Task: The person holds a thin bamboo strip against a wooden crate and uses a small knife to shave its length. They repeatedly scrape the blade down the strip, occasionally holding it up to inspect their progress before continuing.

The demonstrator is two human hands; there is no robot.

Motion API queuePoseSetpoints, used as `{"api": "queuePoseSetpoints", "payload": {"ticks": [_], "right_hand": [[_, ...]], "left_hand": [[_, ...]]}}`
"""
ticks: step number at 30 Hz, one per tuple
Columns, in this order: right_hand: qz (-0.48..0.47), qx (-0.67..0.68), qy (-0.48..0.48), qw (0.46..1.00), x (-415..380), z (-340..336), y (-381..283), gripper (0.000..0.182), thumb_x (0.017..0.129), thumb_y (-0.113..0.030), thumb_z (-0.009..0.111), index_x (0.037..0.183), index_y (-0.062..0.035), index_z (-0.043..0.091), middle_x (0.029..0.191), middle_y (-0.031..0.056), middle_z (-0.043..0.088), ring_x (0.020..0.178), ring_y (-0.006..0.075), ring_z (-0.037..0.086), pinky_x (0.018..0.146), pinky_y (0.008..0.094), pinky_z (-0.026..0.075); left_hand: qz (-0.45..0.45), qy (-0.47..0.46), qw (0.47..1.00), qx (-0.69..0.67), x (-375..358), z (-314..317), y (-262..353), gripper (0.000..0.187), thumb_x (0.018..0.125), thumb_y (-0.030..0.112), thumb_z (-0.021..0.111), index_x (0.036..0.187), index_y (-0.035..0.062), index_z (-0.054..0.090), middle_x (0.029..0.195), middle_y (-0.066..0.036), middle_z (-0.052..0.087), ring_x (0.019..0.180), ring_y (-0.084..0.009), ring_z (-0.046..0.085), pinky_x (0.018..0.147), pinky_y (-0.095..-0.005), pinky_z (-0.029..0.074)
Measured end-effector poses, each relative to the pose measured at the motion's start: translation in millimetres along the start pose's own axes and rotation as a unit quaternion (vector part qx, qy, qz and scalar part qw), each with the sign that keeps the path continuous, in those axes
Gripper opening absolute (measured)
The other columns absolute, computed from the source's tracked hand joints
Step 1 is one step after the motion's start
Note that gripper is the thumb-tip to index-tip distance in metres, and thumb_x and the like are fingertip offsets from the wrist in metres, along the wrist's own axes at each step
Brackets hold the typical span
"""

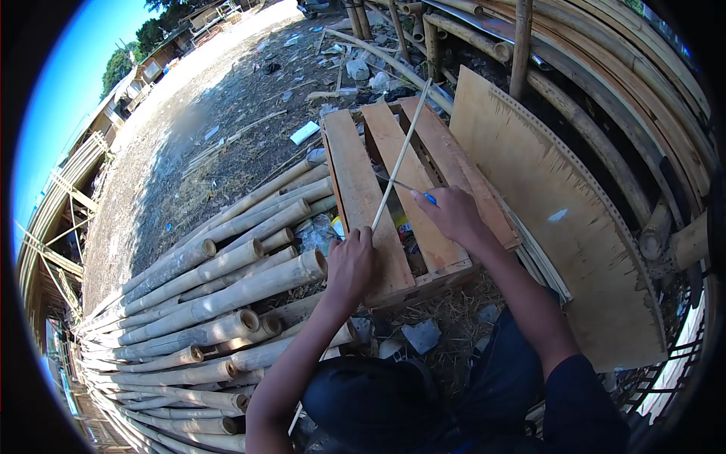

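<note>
A thin pale bamboo strip point(409, 135) runs slantwise over a slatted wooden crate point(349, 159). My left hand point(352, 265) is closed around the strip near the crate's left edge, and the strip's lower end shows again below my left forearm. In my right hand point(454, 216) is a knife with a blue handle point(431, 199). Its narrow blade point(395, 181) points left and crosses the strip a little above my left hand. Part of the handle is hidden by my right fingers.
Bamboo poles point(204, 306) lie stacked at the left. A curved plywood sheet point(556, 219) leans at the right, beside several thin strips point(541, 257). Behind it is a rack of long boards and poles point(597, 57). Litter is scattered on the dirt ground point(242, 98).
</note>
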State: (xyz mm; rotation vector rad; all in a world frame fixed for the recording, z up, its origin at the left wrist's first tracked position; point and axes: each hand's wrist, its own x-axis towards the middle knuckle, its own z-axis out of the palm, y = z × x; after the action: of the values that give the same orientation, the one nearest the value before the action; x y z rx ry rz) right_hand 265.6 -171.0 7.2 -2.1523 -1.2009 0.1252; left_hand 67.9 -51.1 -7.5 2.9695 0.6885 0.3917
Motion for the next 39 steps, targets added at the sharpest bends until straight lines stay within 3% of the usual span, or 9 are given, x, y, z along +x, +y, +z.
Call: {"api": "queuePoseSetpoints", "payload": {"ticks": [7,12,15,18,26,28,33,37,39], "right_hand": [[-0.007,-0.018,-0.014,1.0,-2,-1,-6,0.058,0.098,-0.049,0.048,0.068,-0.0027,0.066,0.061,0.0191,0.062,0.063,0.0372,0.065,0.062,0.0473,0.05],[-0.016,-0.036,-0.057,0.998,-8,9,-3,0.059,0.098,-0.049,0.047,0.069,-0.002,0.067,0.06,0.0183,0.062,0.062,0.0366,0.065,0.061,0.0472,0.051],[-0.029,-0.038,-0.08,0.996,-13,20,-4,0.061,0.098,-0.05,0.047,0.068,-0.0015,0.067,0.06,0.0179,0.063,0.061,0.0356,0.066,0.062,0.0468,0.052],[-0.036,-0.05,-0.106,0.992,-13,27,-6,0.062,0.098,-0.05,0.046,0.067,-0.0018,0.068,0.06,0.0177,0.063,0.06,0.0345,0.066,0.061,0.0457,0.053],[-0.046,-0.056,-0.084,0.994,-8,32,5,0.063,0.097,-0.052,0.048,0.066,-0.0001,0.067,0.059,0.0192,0.063,0.061,0.0352,0.067,0.06,0.0449,0.053],[0.014,-0.077,-0.066,0.995,2,27,19,0.063,0.096,-0.051,0.05,0.066,0.0015,0.066,0.061,0.0203,0.063,0.062,0.0364,0.067,0.061,0.0454,0.053],[0.047,-0.086,-0.047,0.994,9,25,24,0.062,0.095,-0.05,0.052,0.067,0.0025,0.067,0.063,0.0216,0.064,0.064,0.0373,0.067,0.062,0.0465,0.054],[0.037,-0.079,-0.062,0.994,-3,18,7,0.06,0.095,-0.049,0.053,0.068,0.0024,0.068,0.062,0.0212,0.064,0.063,0.0365,0.067,0.062,0.0467,0.053],[0.035,-0.065,-0.087,0.993,-9,16,-5,0.059,0.095,-0.048,0.053,0.068,0.0021,0.068,0.062,0.0209,0.064,0.062,0.0362,0.067,0.062,0.0465,0.053]], "left_hand": [[-0.06,-0.035,0.998,0.006,-5,-28,5,0.02,0.088,0.013,0.054,0.106,0.004,0.053,0.092,-0.014,0.058,0.067,-0.0363,0.064,0.061,-0.0484,0.05],[-0.02,-0.032,0.999,0.011,-21,-27,-10,0.013,0.09,0.017,0.057,0.097,0.0058,0.054,0.077,-0.019,0.061,0.063,-0.0384,0.063,0.052,-0.0482,0.048],[-0.043,-0.063,0.997,0.006,-33,-38,-7,0.021,0.095,0.026,0.056,0.089,0.0061,0.057,0.064,-0.018,0.06,0.061,-0.0389,0.062,0.052,-0.0486,0.048],[-0.067,-0.118,0.99,0.037,-41,-47,-5,0.03,0.099,0.032,0.051,0.085,0.0064,0.058,0.068,-0.017,0.063,0.064,-0.0368,0.065,0.055,-0.0479,0.051],[-0.097,-0.076,0.992,0.003,-51,-33,-19,0.039,0.099,0.038,0.05,0.083,0.006,0.065,0.064,-0.018,0.064,0.063,-0.0383,0.064,0.056,-0.0487,0.049],[-0.111,-0.08,0.991,0.011,-51,-34,-24,0.042,0.099,0.041,0.05,0.083,0.006,0.066,0.065,-0.017,0.065,0.062,-0.0371,0.065,0.054,-0.0467,0.049],[-0.306,-0.171,0.916,-0.193,-42,-51,-23,0.051,0.093,0.054,0.054,0.087,0.0065,0.071,0.063,-0.006,0.066,0.066,-0.0263,0.067,0.063,-0.0413,0.05],[-0.294,-0.182,0.92,-0.184,-43,-50,-25,0.05,0.094,0.053,0.054,0.084,0.007,0.07,0.062,-0.003,0.065,0.064,-0.0221,0.066,0.061,-0.0376,0.048],[-0.284,-0.174,0.927,-0.172,-42,-51,-22,0.049,0.093,0.052,0.055,0.082,0.0059,0.069,0.063,-0.007,0.065,0.066,-0.0272,0.066,0.063,-0.0414,0.049]]}}
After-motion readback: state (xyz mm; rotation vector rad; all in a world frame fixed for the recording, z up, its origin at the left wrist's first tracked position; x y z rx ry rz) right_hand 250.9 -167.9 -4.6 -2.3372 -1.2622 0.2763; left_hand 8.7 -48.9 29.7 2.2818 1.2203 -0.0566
